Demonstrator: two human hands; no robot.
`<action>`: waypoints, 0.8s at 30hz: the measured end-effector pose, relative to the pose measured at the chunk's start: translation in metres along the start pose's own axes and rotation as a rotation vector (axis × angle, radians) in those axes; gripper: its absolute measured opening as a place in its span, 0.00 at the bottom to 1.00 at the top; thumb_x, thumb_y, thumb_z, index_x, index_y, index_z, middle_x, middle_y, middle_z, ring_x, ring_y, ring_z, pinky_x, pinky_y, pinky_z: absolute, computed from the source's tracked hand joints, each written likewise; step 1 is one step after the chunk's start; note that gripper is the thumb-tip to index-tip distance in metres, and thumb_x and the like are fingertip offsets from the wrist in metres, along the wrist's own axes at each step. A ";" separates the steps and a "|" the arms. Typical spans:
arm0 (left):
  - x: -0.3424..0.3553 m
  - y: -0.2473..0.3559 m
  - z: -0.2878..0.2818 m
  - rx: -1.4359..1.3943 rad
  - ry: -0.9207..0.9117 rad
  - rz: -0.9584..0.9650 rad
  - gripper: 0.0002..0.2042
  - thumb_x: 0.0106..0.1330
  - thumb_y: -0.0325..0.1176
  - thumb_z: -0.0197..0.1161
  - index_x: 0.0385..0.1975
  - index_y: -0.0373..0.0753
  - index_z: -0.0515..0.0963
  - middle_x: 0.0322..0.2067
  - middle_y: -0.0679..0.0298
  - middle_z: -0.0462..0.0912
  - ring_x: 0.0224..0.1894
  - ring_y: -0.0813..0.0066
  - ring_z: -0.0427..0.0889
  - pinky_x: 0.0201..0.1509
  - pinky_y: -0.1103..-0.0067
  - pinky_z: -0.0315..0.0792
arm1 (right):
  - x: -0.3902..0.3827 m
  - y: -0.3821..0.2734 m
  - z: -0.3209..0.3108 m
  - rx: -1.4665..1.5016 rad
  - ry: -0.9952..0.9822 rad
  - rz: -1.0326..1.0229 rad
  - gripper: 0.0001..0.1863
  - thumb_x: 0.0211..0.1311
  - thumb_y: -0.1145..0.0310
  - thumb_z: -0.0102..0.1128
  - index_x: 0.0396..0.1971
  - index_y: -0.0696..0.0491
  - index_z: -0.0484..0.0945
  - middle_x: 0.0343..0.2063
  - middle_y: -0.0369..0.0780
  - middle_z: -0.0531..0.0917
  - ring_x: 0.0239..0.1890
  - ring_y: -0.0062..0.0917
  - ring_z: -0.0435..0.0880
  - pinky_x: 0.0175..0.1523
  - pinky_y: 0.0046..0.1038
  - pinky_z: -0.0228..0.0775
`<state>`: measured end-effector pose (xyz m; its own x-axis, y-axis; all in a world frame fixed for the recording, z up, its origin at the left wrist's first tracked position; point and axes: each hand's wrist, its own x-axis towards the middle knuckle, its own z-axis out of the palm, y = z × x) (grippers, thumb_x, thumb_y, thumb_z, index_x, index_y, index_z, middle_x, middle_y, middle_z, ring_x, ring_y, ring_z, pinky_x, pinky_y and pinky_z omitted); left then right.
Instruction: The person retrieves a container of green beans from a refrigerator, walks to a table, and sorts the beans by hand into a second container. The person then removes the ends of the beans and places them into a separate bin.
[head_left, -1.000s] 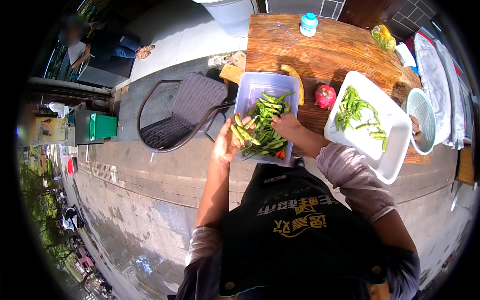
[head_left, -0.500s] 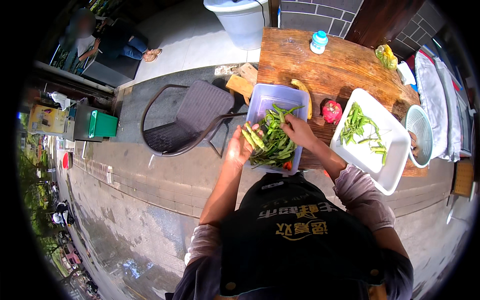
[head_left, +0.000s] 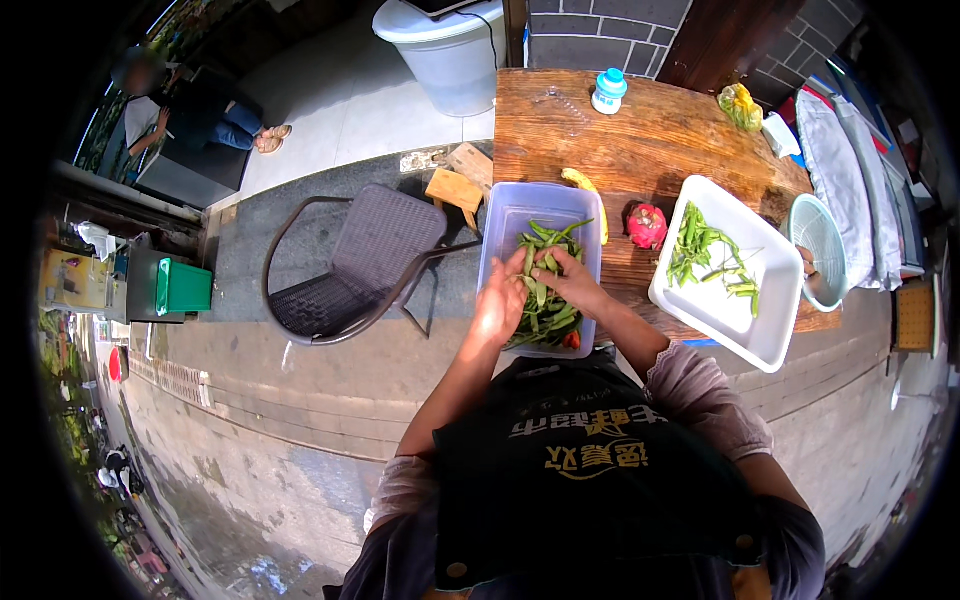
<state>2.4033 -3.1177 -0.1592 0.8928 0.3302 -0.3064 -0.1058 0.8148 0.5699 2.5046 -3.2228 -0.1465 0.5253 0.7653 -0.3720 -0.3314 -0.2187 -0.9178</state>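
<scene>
Lavender plastic is seen in the tub (head_left: 515, 212) set at the near left corner of a wooden table (head_left: 670, 130), and green pods (head_left: 545, 322) are heaped in it, with one red-orange piece (head_left: 571, 340) lodged at the near edge. Over this heap the left hand (head_left: 500, 303) and the right hand (head_left: 568, 284) are brought close together, fingers bent and fingertips nearly meeting. Pods are seen at the fingers of both hands (whether they are gripped or merely touched cannot be told). To the right, a white tray (head_left: 763, 338) is placed aslant, with more green pods (head_left: 693, 248) scattered in its left part and toward its near end. Between tub and tray are found a banana (head_left: 583, 181), just beside the tub, and a pink dragon fruit (head_left: 648, 227). A pale blue basket (head_left: 820, 232) is stood beyond the tray. Farther back, a blue-capped bottle (head_left: 609, 95) and a yellowish plastic bag (head_left: 741, 107) are set down, while a woven chair (head_left: 387, 235) is placed left of the tub.
</scene>
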 end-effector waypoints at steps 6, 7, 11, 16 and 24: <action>0.003 -0.015 0.000 -0.097 0.133 0.025 0.24 0.67 0.48 0.34 0.53 0.33 0.59 0.47 0.58 0.68 0.49 0.68 0.67 0.55 0.73 0.59 | -0.003 0.019 -0.010 0.098 -0.020 -0.096 0.13 0.56 0.73 0.53 0.42 0.52 0.68 0.33 0.34 0.74 0.36 0.16 0.71 0.40 0.18 0.65; 0.001 -0.016 -0.004 -0.146 0.153 0.016 0.24 0.67 0.47 0.34 0.53 0.34 0.59 0.48 0.58 0.68 0.49 0.69 0.67 0.55 0.73 0.60 | -0.004 0.017 -0.015 0.178 -0.034 -0.040 0.12 0.56 0.74 0.52 0.42 0.52 0.68 0.35 0.35 0.74 0.37 0.16 0.71 0.40 0.18 0.65; -0.001 -0.027 -0.015 -0.280 0.142 0.044 0.22 0.66 0.48 0.38 0.49 0.37 0.63 0.42 0.60 0.72 0.44 0.68 0.71 0.50 0.73 0.64 | -0.004 0.010 -0.034 0.355 -0.064 0.043 0.13 0.57 0.74 0.52 0.43 0.52 0.68 0.35 0.36 0.75 0.34 0.18 0.73 0.37 0.19 0.68; 0.000 -0.042 -0.001 -0.289 0.140 0.094 0.24 0.64 0.49 0.41 0.47 0.33 0.65 0.40 0.62 0.74 0.41 0.72 0.72 0.50 0.78 0.64 | -0.010 -0.004 -0.027 0.430 -0.026 0.163 0.16 0.55 0.71 0.55 0.44 0.50 0.66 0.34 0.36 0.75 0.35 0.18 0.74 0.39 0.22 0.68; -0.006 -0.060 0.039 -0.097 0.193 0.134 0.26 0.65 0.48 0.40 0.51 0.28 0.61 0.47 0.60 0.69 0.49 0.73 0.66 0.54 0.78 0.60 | -0.010 0.000 -0.052 0.179 0.006 -0.086 0.14 0.51 0.79 0.55 0.39 0.54 0.65 0.29 0.34 0.75 0.30 0.14 0.72 0.36 0.17 0.65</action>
<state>2.4211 -3.1875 -0.1615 0.7692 0.5151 -0.3782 -0.2670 0.7968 0.5421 2.5398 -3.2622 -0.1501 0.5625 0.7725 -0.2947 -0.4186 -0.0413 -0.9072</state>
